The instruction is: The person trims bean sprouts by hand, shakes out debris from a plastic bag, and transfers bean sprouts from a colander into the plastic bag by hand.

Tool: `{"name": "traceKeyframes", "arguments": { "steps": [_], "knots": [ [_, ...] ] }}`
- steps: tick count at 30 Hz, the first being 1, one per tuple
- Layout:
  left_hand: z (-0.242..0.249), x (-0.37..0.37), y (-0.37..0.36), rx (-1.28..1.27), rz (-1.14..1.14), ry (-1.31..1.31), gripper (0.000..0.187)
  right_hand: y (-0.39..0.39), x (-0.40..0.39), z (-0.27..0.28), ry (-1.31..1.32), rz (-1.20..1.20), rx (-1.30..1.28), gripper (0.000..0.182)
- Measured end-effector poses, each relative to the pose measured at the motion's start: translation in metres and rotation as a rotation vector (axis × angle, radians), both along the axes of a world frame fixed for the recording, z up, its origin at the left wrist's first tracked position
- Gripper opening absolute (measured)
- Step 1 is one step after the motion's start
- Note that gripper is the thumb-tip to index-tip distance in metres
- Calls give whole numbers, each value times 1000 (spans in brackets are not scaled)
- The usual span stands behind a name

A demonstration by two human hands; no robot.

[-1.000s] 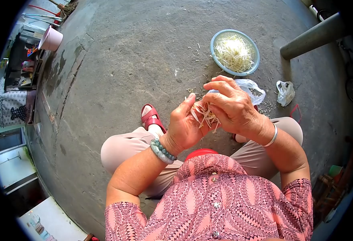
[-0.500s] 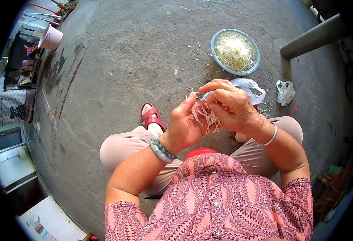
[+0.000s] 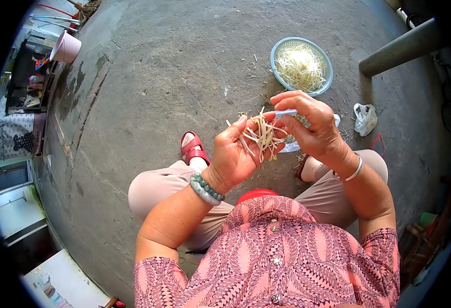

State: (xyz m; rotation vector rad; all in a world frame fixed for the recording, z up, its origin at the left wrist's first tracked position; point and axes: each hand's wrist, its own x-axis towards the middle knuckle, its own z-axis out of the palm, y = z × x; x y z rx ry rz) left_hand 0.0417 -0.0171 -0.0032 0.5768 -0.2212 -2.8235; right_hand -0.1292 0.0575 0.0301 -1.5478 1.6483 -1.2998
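A small bunch of bean sprouts (image 3: pixel 262 134) lies across the palm and fingers of my left hand (image 3: pixel 233 156), which cradles it palm up. My right hand (image 3: pixel 311 126) hovers just to the right of the bunch, thumb and fingers apart, with nothing that I can make out held in it. Behind both hands, a white plastic bag (image 3: pixel 290 147) on the floor is mostly hidden. Farther out stands a blue mesh basket (image 3: pixel 330 77) heaped with pale bean sprouts (image 3: pixel 300 66).
A crumpled white plastic bag (image 3: pixel 365 119) lies on the concrete floor (image 3: pixel 174 77) to the right, near a thick grey post (image 3: pixel 397 49). Small sprout bits are scattered about the basket. A pink bucket (image 3: pixel 65 47) is at the far left. Red sandals (image 3: pixel 193 149) are on my feet.
My right hand has drawn away from the left palm, up and to the right, and its fingers have parted. More of the bean sprouts in my left hand now show.
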Motion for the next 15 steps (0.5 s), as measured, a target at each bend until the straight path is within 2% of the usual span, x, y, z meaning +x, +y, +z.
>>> {"name": "traceKeyframes", "arguments": {
  "steps": [3, 7, 8, 9, 11, 13, 15],
  "knots": [
    [0, 0, 1, 69, 77, -28, 53, -1, -1, -9, 407, 99, -244, 11],
    [-2, 0, -1, 85, 106, 38, 51, 8, 7, -9, 608, 164, -122, 19],
    [-7, 2, -2, 77, 95, 64, 51, 9, 7, -20, 666, 156, -146, 34],
    [-11, 3, -2, 69, 83, 90, 51, 10, 8, -18, 646, 173, -122, 32],
    [-21, 4, 1, -216, 46, -20, 50, 11, 14, -12, 605, 207, -76, 30],
    [-24, 4, 3, -335, 23, -86, 49, 11, 15, -11, 559, 230, -78, 33],
    [-21, 4, 2, -234, 29, -74, 49, 9, 12, -7, 531, 246, -129, 33]
  ]
}}
